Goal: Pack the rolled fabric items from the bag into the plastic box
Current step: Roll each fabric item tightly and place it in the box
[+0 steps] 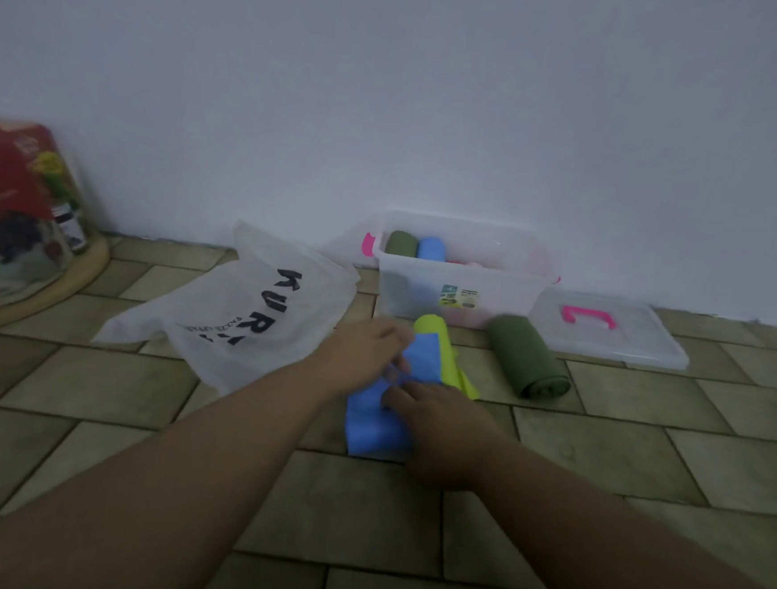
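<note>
Left hand point(368, 348) fingers curled, pinching upper edge of blue cloth point(373, 432) lying on floor tiles. Right hand point(437, 419) lies on same cloth, fingers bent; pinch or mere press cannot be told, blurred. Lime cloth point(439, 338) partly under blue. Olive roll point(526, 356) on floor beside lid point(629, 345). Plastic box point(493, 293) open against wall, two rolls inside. White bag point(236, 315) flat, left of box

Clear glossy plastic box point(424, 292), matt cloth rolls point(527, 363), tiled floor point(135, 414).
</note>
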